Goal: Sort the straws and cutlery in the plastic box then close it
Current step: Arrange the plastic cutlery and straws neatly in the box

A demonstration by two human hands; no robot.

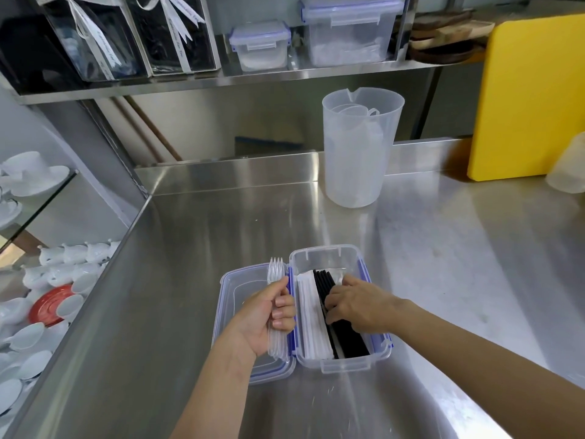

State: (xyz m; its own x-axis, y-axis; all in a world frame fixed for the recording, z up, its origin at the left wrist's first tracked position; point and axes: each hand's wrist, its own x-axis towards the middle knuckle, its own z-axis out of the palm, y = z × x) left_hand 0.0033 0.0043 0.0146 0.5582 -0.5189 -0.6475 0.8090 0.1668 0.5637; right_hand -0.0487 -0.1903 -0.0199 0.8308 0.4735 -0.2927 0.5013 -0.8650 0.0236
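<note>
Left hand nearest camera, fingers closed round bundle of clear plastic forks, tines pointing away, held above lid. Lid lies flat on steel worktop, touching left side of plastic box. Box open. Inside: white straws along left, black straws beside them. Right hand inside box, fingers curled down onto black straws; full grip cannot be confirmed. Translucent jug at rear of worktop, yellow board upright beyond it.
</note>
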